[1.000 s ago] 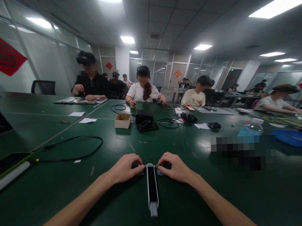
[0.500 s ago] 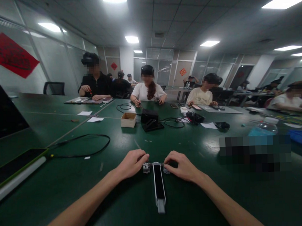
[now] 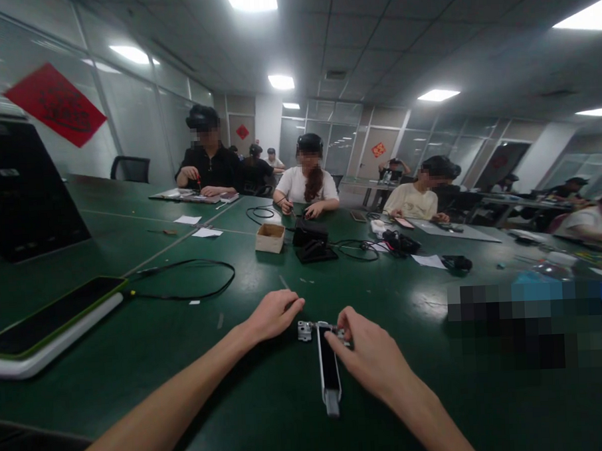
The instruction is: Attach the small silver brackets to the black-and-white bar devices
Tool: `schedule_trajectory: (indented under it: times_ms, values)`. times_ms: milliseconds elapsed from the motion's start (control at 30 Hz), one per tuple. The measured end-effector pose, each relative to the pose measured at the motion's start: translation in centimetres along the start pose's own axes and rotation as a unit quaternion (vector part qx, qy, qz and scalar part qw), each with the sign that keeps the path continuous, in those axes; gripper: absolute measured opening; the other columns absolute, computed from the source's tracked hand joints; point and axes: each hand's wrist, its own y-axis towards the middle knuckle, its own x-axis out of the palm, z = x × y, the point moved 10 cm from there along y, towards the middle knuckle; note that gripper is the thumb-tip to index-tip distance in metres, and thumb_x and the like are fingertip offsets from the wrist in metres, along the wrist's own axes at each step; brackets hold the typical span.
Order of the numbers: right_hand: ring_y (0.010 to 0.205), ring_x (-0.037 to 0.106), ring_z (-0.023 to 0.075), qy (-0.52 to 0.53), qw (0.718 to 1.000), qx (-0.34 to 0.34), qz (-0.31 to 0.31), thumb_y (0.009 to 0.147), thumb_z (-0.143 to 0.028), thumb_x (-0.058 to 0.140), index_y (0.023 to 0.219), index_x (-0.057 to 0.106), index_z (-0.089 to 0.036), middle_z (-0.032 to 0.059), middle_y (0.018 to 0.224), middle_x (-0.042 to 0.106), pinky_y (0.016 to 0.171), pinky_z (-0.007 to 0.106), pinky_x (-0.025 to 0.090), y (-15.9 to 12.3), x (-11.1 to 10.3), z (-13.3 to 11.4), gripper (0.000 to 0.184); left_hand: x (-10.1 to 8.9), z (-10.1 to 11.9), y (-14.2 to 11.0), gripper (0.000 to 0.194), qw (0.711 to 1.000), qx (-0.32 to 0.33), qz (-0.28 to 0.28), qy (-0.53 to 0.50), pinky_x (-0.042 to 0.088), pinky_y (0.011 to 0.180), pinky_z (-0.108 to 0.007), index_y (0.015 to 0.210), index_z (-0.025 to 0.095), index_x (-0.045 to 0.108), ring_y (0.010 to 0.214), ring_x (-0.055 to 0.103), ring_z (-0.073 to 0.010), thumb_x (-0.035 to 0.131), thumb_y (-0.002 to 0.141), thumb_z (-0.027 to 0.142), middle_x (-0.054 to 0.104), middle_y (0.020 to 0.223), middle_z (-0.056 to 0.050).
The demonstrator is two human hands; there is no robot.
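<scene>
Centrally, near the front edge of the green bench point(image 3: 513, 402), one long narrow bar point(image 3: 330, 367) lies with its black face up inside a silver frame, its length running away from the person. Two small metal fittings sit at its far end: one fitting point(image 3: 304, 330) shows bare on the left of the bar, and the other fitting point(image 3: 342, 334) is mostly hidden under the right hand point(image 3: 369, 355). The right hand's fingers point(image 3: 346, 323) curve down onto that far end and touch it, though how firmly they grip cannot be told. The left hand point(image 3: 275, 316) has its fingers stretched out and loosely together, holding nothing, just beside the bare fitting without touching it.

Toward the left of the bench lie one green-edged tablet point(image 3: 50, 323) and one black cable point(image 3: 184, 287) in a loose loop. Farther along stand one small cardboard box point(image 3: 270, 239) and one black case point(image 3: 304, 236), with two white paper slips point(image 3: 206, 232) near them. Four seated co-workers point(image 3: 306, 185) work around the far and right sides. A pixelated patch point(image 3: 525, 325) hides part of the right of the bench.
</scene>
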Motion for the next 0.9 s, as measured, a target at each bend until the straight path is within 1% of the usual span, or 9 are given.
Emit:
schedule_trajectory:
  times_ms: [100,200,333,433,533,633,700,800,900]
  values:
    - [0.059,0.058,0.0164,-0.058,0.998,-0.002,0.007,0.078,-0.047,0.060,0.094,0.050,-0.022,0.0063,0.085,0.057,0.043,0.024,0.034,-0.4,2.3,-1.3,0.031,0.1,0.0,0.0,0.038,1.000,0.002,0.001,0.009,0.041,0.067,-0.027,0.076,0.015,0.061,0.070,0.056,-0.0166,0.035,0.096,0.033,0.063,0.076,-0.005]
    - [0.061,0.060,0.0162,-0.086,0.996,0.020,0.007,0.077,-0.039,0.062,0.099,0.047,-0.021,0.0094,0.096,0.053,0.044,0.024,0.034,0.2,3.7,-1.8,0.032,0.2,-0.5,0.0,0.038,1.000,-0.001,0.003,0.020,0.040,0.067,-0.027,0.075,0.015,0.061,0.070,0.056,-0.0165,0.035,0.096,0.033,0.063,0.075,-0.005]
    - [0.067,0.062,0.0182,-0.087,0.996,0.028,-0.024,0.074,-0.022,0.060,0.098,0.046,-0.021,0.0103,0.104,0.049,0.049,0.025,0.037,1.1,3.8,-2.1,0.027,0.4,-1.0,0.0,0.039,1.000,-0.001,0.004,0.023,0.041,0.068,-0.027,0.074,0.015,0.061,0.071,0.057,-0.0163,0.035,0.096,0.033,0.063,0.075,-0.005]
    - [0.070,0.062,0.0191,-0.096,0.994,0.027,-0.039,0.074,-0.016,0.055,0.101,0.047,-0.021,0.0094,0.106,0.047,0.051,0.026,0.039,1.5,3.0,-0.9,0.029,0.5,-1.4,-0.1,0.039,1.000,-0.006,-0.002,0.023,0.041,0.068,-0.027,0.076,0.015,0.061,0.071,0.057,-0.0162,0.034,0.096,0.034,0.063,0.076,-0.005]
    - [0.074,0.063,0.0203,-0.107,0.993,0.037,-0.019,0.076,-0.015,0.053,0.110,0.048,-0.023,0.0117,0.114,0.045,0.054,0.027,0.042,2.4,1.5,2.3,0.035,0.7,-1.5,-0.1,0.039,1.000,-0.007,-0.013,0.018,0.041,0.068,-0.027,0.076,0.015,0.061,0.071,0.057,-0.0160,0.033,0.096,0.035,0.063,0.077,-0.005]
    - [0.080,0.064,0.0221,-0.146,0.987,0.062,-0.014,0.080,-0.016,0.048,0.122,0.045,-0.024,0.0147,0.124,0.041,0.059,0.030,0.045,4.0,0.0,7.0,0.043,0.9,-1.4,0.0,0.040,0.999,-0.003,-0.027,0.023,0.041,0.068,-0.028,0.076,0.015,0.060,0.070,0.056,-0.0163,0.033,0.096,0.035,0.061,0.076,-0.005]
    - [0.089,0.063,0.0269,-0.197,0.975,0.096,-0.030,0.082,-0.016,0.045,0.128,0.042,-0.023,0.0163,0.129,0.037,0.064,0.033,0.047,5.2,-0.8,10.5,0.047,1.1,-1.3,0.0,0.040,0.999,0.000,-0.035,0.027,0.041,0.068,-0.028,0.076,0.014,0.060,0.070,0.056,-0.0164,0.033,0.096,0.035,0.061,0.075,-0.005]
    - [0.095,0.062,0.0261,-0.237,0.961,0.129,-0.059,0.085,-0.016,0.040,0.126,0.046,-0.021,0.0164,0.127,0.038,0.070,0.034,0.046,6.9,-1.6,15.1,0.041,1.3,-1.1,0.0,0.039,0.999,0.004,-0.046,0.028,0.041,0.068,-0.028,0.077,0.015,0.060,0.070,0.055,-0.0157,0.033,0.096,0.034,0.060,0.076,-0.004]
    - [0.094,0.062,0.0262,-0.258,0.950,0.163,-0.068,0.088,-0.017,0.036,0.125,0.048,-0.020,0.0163,0.122,0.042,0.070,0.034,0.045,8.1,-2.0,18.8,0.039,1.5,-1.1,0.0,0.039,0.998,-0.001,-0.057,0.034,0.041,0.066,-0.027,0.077,0.015,0.059,0.069,0.054,-0.0151,0.032,0.097,0.035,0.059,0.075,-0.004]
